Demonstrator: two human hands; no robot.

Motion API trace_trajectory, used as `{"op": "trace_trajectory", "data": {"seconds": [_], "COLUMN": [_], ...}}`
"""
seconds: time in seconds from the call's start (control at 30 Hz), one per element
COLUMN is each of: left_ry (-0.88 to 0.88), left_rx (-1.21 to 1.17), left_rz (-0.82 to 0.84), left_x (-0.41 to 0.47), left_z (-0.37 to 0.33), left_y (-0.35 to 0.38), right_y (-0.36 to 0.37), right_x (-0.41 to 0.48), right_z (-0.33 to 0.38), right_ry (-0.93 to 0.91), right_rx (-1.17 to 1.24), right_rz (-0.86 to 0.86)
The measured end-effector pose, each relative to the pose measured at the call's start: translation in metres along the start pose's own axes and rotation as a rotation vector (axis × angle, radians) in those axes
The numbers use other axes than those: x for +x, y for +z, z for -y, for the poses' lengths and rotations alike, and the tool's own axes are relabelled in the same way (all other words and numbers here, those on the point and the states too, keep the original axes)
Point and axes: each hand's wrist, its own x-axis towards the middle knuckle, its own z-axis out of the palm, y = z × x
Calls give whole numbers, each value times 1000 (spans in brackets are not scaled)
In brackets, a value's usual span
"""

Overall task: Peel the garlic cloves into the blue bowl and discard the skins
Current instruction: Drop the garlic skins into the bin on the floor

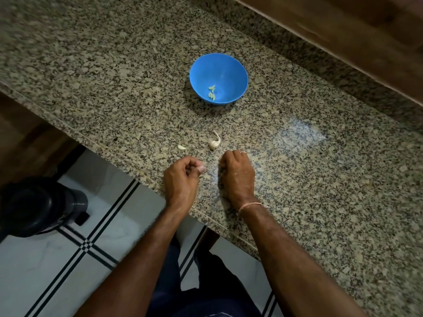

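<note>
L grip: left hand [183,177] at front edge of worktop [320,179], fingers curled in, thumb laid vs. forefinger. Whether it pinches a clove or skin: cannot tell, palm side hidden.
R grip: right hand [238,170] just beside it, fingers curled under, knuckles toward the stone. Contents hidden; cannot tell if it holds anything. Small pale fleck at its far knuckles, poss. skin.

Just beyond the hands: garlic remnant [214,143] w/ curved stalk, lying on the stone, apart from both hands. Loose clove [181,147] to its left, looks unpeeled, not certain.
Further back, well apart: blue bowl [218,78], upright, a few peeled cloves [212,92] low on its near wall.
Floor, left of worktop: dark bin [39,207], likely dest. for skins.

Step (judgement): mid-task, some cloves done, at least one clove plus the remnant left. Hands look to be either working a clove or gathering skin scraps near the edge.

Next (judgement): if a clove is in hand, strip it and carry it over to the bowl; else pick up the loose clove. Scraps are thin and light, so need a pinch or sweep to the edge, then bin.
</note>
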Motion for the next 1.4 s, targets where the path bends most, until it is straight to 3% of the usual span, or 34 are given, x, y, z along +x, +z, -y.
{"op": "trace_trajectory", "data": {"seconds": [0.07, 0.23, 0.43, 0.7, 0.9, 1.13, 1.4], "left_ry": [5, -4, -23, -170, -326, -481, -800], "left_rx": [-22, -100, -147, -173, -173, -179, -336], "left_rz": [0, -25, -139, -434, -625, -765, -696], "left_x": [1, 4, 9, 2, -24, -30, 31], "left_z": [2, 22, 90, 240, 330, 404, 515], "left_y": [-8, -50, -173, -394, -495, -558, -537], "right_y": [-4, -8, 30, 138, 206, 284, 425], "right_x": [-4, -18, -37, -80, -100, -99, -91], "right_z": [10, 72, 218, 441, 547, 633, 637], "right_ry": [64, 522, 586, 538, 455, 408, 626], "right_rx": [58, 719, 1107, 1168, 1052, 902, 710], "right_rz": [63, 158, 394, 716, 912, 1070, 1148]}}
